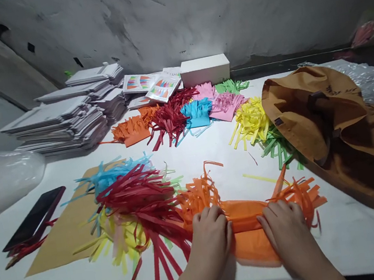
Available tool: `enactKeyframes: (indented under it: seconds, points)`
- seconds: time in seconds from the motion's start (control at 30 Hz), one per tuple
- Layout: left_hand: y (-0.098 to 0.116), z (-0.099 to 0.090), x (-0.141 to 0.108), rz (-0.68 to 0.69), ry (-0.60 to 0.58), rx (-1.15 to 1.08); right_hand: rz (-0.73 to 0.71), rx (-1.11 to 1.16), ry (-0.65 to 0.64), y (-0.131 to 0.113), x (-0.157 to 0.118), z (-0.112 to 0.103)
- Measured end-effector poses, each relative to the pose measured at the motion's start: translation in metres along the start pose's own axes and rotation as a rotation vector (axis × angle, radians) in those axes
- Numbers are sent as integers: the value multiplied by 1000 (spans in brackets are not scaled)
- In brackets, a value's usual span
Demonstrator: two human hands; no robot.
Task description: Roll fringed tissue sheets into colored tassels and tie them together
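Note:
Orange tissue paper [255,243] with fringed ends lies at the front of the white table, a folded band running across its middle. My left hand [211,231] is closed on the left part of this band, next to an orange fringe. On the right part, my right hand [285,223] is closed too, beside the other fringed end. The paper between my hands is visible; what lies under my fingers is hidden. Left of my left hand is a pile of red fringe [138,192], with blue fringe [114,173] behind it and yellow fringe [126,235] in front.
Brown paper [62,230] and a phone [34,218] lie left on the white table [358,236]. White packets [60,124] are stacked behind, near a white box [205,70]. Colored fringes, including a blue one [197,112], line the back. A brown bag [317,110] stands right.

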State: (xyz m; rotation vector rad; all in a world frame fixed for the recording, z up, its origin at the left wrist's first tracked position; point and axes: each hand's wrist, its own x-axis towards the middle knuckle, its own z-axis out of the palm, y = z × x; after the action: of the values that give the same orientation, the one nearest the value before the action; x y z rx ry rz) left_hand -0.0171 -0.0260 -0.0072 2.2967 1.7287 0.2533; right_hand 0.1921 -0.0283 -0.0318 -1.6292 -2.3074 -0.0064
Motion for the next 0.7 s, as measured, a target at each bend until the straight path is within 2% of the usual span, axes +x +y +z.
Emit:
enactKeyframes:
  seconds: [0.07, 0.17, 0.23, 0.33, 0.4, 0.5, 0.6, 0.7]
  points:
    - [4, -1, 6, -50, -37, 67, 42, -44, -4, -1, 4, -3]
    - [7, 0, 11, -62, -50, 109, 45, -5, 123, -4, 5, -7]
    - [6, 3, 12, -52, -21, 116, -86, 125, 187, -7, 5, -7]
    - [3, 5, 9, -17, 55, 73, -309, 263, 180, -13, 3, -1]
    - [1, 6, 6, 47, 133, 1, -345, 267, 188, -15, 3, 3]
    - [-2, 9, 1, 230, 248, -69, -294, 348, 201, -17, 4, 3]
    - [-4, 13, -3, 391, 284, -62, -271, 405, 183, -20, 5, 2]
    - [-6, 17, -4, 440, 275, -47, -307, 338, 167, -24, 3, 7]
